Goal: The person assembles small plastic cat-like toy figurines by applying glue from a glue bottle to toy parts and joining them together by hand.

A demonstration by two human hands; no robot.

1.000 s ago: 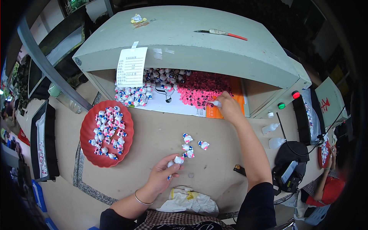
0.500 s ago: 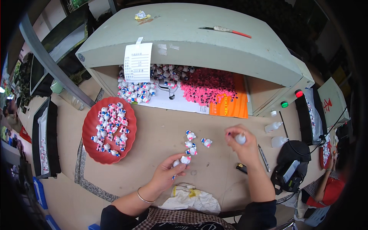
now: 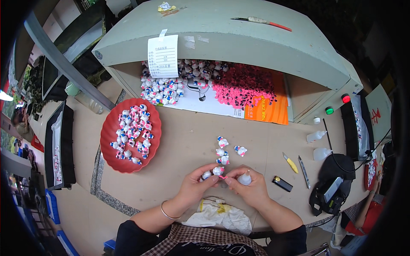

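Note:
My left hand [image 3: 194, 185] is closed around small white figurines, one of which, a glossy figurine with pink details [image 3: 218, 170], pokes up at the fingertips. Against it my right hand [image 3: 253, 193] pinches a tiny pink piece [image 3: 223, 177]. The same right hand also keeps a small translucent squeeze bottle [image 3: 244, 179] in its palm, nozzle upward. Just beyond the hands, several similar figurines lie on the table, among them one figurine off to the right [image 3: 240, 150]. Whether the pink piece touches the figurine is too small to tell.
A red scalloped plate [image 3: 112, 160] of figurines stands at left. Figurines and a heap of pink pieces [image 3: 243, 87] fill the grey box [image 3: 256, 40]. On the right lie a yellow knife [image 3: 290, 163], tweezers [image 3: 304, 172], a black lighter [image 3: 282, 184], bottles and a black pouch. A stained cloth [image 3: 220, 215] lies in front.
My right hand has come left and down, bringing the bottle and pink piece to the figurine in my left hand. The yellow knife and whole lighter are now uncovered. The view has shifted slightly.

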